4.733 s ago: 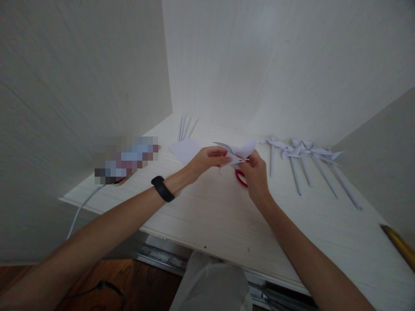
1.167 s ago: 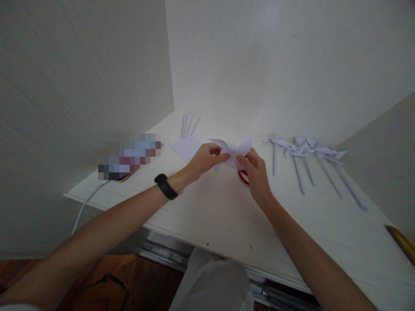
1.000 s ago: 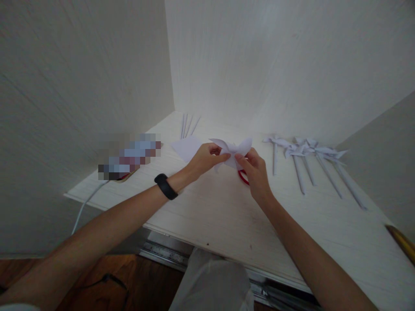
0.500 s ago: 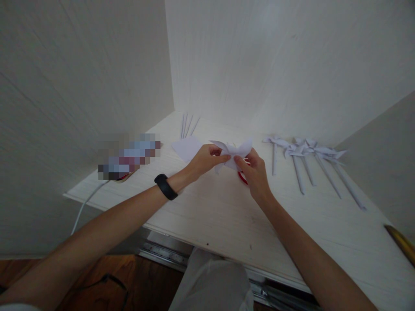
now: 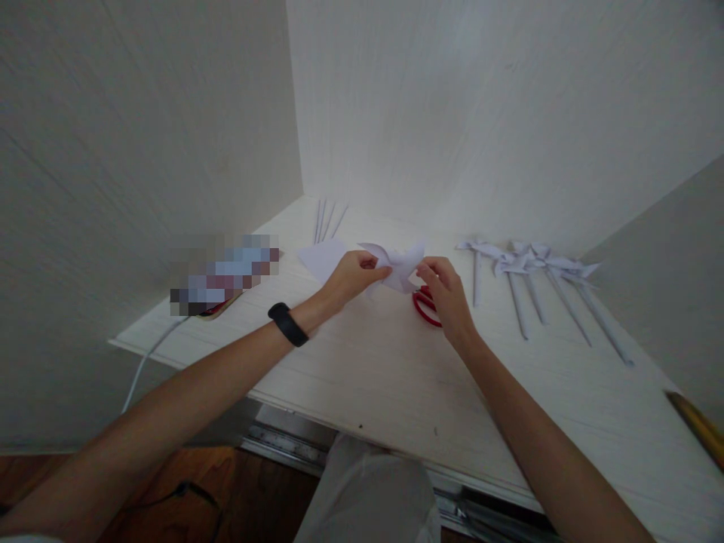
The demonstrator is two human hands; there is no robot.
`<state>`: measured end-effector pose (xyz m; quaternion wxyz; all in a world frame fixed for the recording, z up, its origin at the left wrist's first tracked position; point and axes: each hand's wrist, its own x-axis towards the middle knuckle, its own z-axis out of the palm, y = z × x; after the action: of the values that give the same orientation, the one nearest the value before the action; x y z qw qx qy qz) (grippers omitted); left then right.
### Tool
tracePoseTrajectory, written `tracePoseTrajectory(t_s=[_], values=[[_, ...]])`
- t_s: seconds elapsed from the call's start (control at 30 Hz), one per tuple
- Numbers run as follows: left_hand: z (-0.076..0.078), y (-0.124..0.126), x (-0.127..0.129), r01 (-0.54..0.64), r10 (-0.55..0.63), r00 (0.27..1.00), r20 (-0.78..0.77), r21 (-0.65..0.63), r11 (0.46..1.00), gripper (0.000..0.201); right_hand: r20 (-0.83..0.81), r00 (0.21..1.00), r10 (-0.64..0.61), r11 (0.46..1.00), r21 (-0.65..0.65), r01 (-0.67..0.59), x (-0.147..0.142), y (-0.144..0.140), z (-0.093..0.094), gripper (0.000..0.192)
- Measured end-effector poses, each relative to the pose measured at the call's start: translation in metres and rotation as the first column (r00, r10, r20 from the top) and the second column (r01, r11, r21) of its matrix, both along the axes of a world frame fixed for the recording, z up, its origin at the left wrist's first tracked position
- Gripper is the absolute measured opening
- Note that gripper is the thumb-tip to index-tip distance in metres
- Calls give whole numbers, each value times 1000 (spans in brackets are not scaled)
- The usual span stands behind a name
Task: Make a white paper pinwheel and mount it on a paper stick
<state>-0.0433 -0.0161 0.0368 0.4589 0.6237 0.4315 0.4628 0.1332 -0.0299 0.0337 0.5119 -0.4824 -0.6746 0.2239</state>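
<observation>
Holding a folded white paper piece [image 5: 399, 265] just above the table [image 5: 390, 377], the person has both hands up near the middle of the desk. The left hand [image 5: 354, 275] pinches the paper at its left side, thumb and fingers closed on it, and there's a black wristband [image 5: 287, 324] on that wrist. The right hand [image 5: 446, 290] sits at the paper's right edge with fingertips curled toward it. It looks like it's touching the edge, but honestly it's hard to tell if it's really gripping or just resting there.

The paper itself has pointed flaps sticking out left and right, kind of like a half-made pinwheel head. It sits between the two hands, slightly raised off the tabletop.

Right under and behind the right hand are red-handled scissors [image 5: 425, 305] lying flat on the table, partly hidden by the fingers. A flat white sheet [image 5: 321, 258] lies just behind the left hand, and a few thin paper sticks [image 5: 325, 220] rest further back toward the corner of the wall.

Off to the right, well apart from the hands, there's a row of finished paper pinwheels [image 5: 532, 283] laid side by side with their sticks pointing toward the person. On the left edge of the table there's a blurred-out object [image 5: 223, 275] with a white cable [image 5: 148, 358] hanging off the table edge. A yellowish rod [image 5: 698, 430] pokes in at the far right.
</observation>
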Motion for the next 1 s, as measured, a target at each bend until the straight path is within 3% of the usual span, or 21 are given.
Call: tracePoseTrajectory(t_s=[0.1,0.27,0.47,0.67,0.8,1.0], values=[[-4,1,2,64,-68,995,-79,-53,997,17,15,997,-72,997,28,71,10,7,-3,25],[-10,0,2,266,-285,948,-145,-134,954,13,20,985,-169,986,-1,169,27,19,-12,34],[-16,4,-3,337,-365,909,-199,-160,928,19,178,956,-232,971,-19,239,40,27,-23,26],[-16,4,-1,258,-291,935,-201,-174,950,17,463,864,-196,976,7,217,36,36,-24,18],[-16,7,-3,170,-203,959,-200,-167,971,18,564,796,-222,963,1,268,25,71,-14,17],[-19,13,-5,32,-71,976,-204,-188,982,23,785,589,-189,909,-87,407,-2,119,-10,20]])
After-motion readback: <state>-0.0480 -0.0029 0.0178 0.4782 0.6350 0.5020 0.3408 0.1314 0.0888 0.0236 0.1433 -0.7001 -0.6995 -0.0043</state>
